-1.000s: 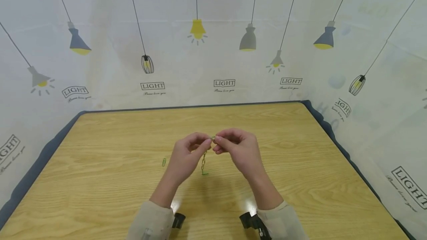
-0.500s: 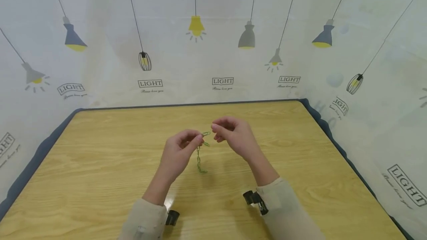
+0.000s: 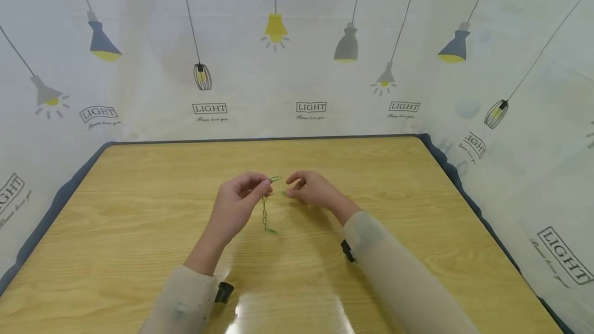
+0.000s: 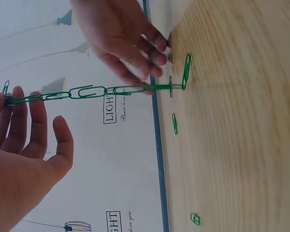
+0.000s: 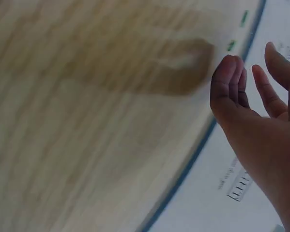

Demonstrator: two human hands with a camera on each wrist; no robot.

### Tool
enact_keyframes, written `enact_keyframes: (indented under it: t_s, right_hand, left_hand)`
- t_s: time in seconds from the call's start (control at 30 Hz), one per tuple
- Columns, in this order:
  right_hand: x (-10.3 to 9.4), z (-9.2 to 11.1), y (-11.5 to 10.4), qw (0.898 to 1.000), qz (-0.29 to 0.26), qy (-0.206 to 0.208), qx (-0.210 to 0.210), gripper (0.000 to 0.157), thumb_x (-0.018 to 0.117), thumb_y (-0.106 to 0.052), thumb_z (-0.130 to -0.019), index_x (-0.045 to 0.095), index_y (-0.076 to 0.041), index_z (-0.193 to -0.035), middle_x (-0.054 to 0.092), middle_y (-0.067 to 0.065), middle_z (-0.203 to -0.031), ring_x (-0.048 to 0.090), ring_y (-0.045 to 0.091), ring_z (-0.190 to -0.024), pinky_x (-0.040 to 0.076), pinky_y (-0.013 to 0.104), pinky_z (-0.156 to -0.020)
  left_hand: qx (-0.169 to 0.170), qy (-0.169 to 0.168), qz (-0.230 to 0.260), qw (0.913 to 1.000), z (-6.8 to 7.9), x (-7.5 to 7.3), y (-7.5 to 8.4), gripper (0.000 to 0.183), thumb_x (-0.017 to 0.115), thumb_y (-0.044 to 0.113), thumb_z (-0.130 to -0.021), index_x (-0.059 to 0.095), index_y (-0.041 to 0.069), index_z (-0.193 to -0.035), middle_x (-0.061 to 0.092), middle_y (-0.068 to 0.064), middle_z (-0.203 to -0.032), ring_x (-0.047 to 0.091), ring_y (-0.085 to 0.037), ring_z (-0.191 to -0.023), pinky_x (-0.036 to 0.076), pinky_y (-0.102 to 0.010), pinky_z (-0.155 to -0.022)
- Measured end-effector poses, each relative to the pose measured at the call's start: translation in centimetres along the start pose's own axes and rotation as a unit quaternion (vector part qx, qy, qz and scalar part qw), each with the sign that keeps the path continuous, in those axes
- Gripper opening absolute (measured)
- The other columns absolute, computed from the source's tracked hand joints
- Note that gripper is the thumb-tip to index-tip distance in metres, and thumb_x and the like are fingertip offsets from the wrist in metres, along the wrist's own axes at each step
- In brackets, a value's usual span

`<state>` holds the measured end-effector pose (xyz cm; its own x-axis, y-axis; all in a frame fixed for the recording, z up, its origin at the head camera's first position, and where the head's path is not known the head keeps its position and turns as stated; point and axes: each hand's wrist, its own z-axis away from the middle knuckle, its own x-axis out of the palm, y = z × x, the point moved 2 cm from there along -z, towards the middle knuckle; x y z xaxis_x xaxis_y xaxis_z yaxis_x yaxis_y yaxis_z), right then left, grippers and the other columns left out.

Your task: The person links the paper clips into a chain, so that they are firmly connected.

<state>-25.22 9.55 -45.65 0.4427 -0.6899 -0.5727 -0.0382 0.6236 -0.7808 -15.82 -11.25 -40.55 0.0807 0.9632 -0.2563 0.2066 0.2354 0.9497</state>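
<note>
My left hand (image 3: 236, 202) pinches the upper end of a chain of green paper clips (image 3: 264, 215) between thumb and forefinger. One clip (image 3: 276, 179) sticks out past those fingertips. In the left wrist view the chain (image 4: 91, 92) hangs straight from the left hand (image 4: 28, 154), its lowest clip (image 4: 186, 72) reaching the table. My right hand (image 3: 313, 189) is low over the wood, fingers apart and loosely bent, close to a loose green paper clip (image 3: 284, 193). Nothing shows between the right hand's fingers (image 5: 227, 79) in the right wrist view, where the clips are blurred.
Two loose green paper clips, one nearer (image 4: 174, 123) and one farther along (image 4: 195, 219), lie on the wooden table (image 4: 241, 145) in the left wrist view. A white curtain (image 3: 250, 81) printed with lamps rises behind the table's dark blue edge (image 3: 260, 139).
Both hands were pinching together at the chain's top. The right hand has since let go, moved off and lowered toward the table. My left hand has shifted left with the chain.
</note>
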Motion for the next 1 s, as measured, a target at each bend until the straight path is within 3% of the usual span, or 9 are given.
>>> enact_keyframes:
  t_s: [0.1, 0.2, 0.43, 0.6, 0.8, 1.0]
  right_hand:
    - [0.3, -0.5, 0.6, 1.000, -0.012, -0.022, 0.014, 0.043, 0.072, -0.021, -0.103, 0.061, -0.011, -0.143, 0.065, 0.014, -0.123, 0.063, 0.020, -0.091, 0.053, 0.028, -0.073]
    - [0.3, -0.8, 0.9, 0.999, -0.006, -0.035, 0.011, 0.045, 0.073, -0.018, -0.102, 0.061, -0.013, -0.145, 0.062, 0.015, -0.126, 0.061, 0.022, -0.099, 0.054, 0.033, -0.083]
    - [0.0, -1.0, 1.2, 0.997, 0.048, -0.053, -0.005, 0.043, 0.074, -0.021, -0.101, 0.064, -0.017, -0.143, 0.061, 0.015, -0.133, 0.058, 0.027, -0.118, 0.049, 0.049, -0.109]
    - [-0.2, -1.4, 1.8, 0.998, 0.050, -0.045, -0.006, 0.039, 0.077, -0.022, -0.099, 0.068, -0.019, -0.137, 0.062, 0.010, -0.123, 0.056, 0.023, -0.110, 0.048, 0.043, -0.101]
    - [0.2, -1.7, 1.9, 0.996, 0.067, -0.052, -0.014, 0.034, 0.077, -0.024, -0.100, 0.070, -0.020, -0.132, 0.058, 0.005, -0.108, 0.052, 0.020, -0.098, 0.043, 0.035, -0.085]
    - [0.2, -1.6, 1.4, 0.997, 0.075, -0.036, 0.000, 0.021, 0.077, -0.023, -0.100, 0.074, -0.022, -0.120, 0.061, 0.005, -0.111, 0.053, 0.022, -0.102, 0.044, 0.040, -0.092]
  left_hand:
    - [-0.004, -0.001, -0.006, 1.0000, -0.1, -0.2, 0.0, 0.025, 0.064, 0.029, -0.109, 0.074, 0.009, -0.118, 0.076, -0.019, -0.111, 0.073, -0.024, -0.102, 0.059, -0.032, -0.092]
    - [-0.005, -0.003, -0.007, 1.0000, -0.3, -0.3, -0.1, 0.024, 0.065, 0.028, -0.108, 0.074, 0.008, -0.117, 0.076, -0.020, -0.111, 0.073, -0.024, -0.101, 0.059, -0.028, -0.090]
    - [0.002, -0.016, -0.017, 0.9997, -0.8, -0.3, 0.0, 0.025, 0.065, 0.028, -0.108, 0.074, 0.007, -0.118, 0.077, -0.017, -0.110, 0.074, -0.029, -0.104, 0.061, -0.035, -0.094]
    - [0.010, -0.021, -0.020, 0.9995, -1.5, -0.3, 0.0, 0.027, 0.064, 0.032, -0.109, 0.074, 0.009, -0.118, 0.077, -0.010, -0.109, 0.073, -0.030, -0.106, 0.059, -0.032, -0.094]
    - [0.003, -0.024, -0.017, 0.9996, -1.5, -0.2, -0.6, 0.025, 0.065, 0.028, -0.108, 0.074, 0.006, -0.118, 0.077, -0.013, -0.109, 0.074, -0.033, -0.107, 0.060, -0.033, -0.093]
    - [0.005, -0.028, -0.022, 0.9993, -1.9, 0.1, -1.0, 0.026, 0.066, 0.029, -0.108, 0.074, 0.007, -0.119, 0.077, -0.013, -0.109, 0.073, -0.038, -0.109, 0.058, -0.027, -0.088]
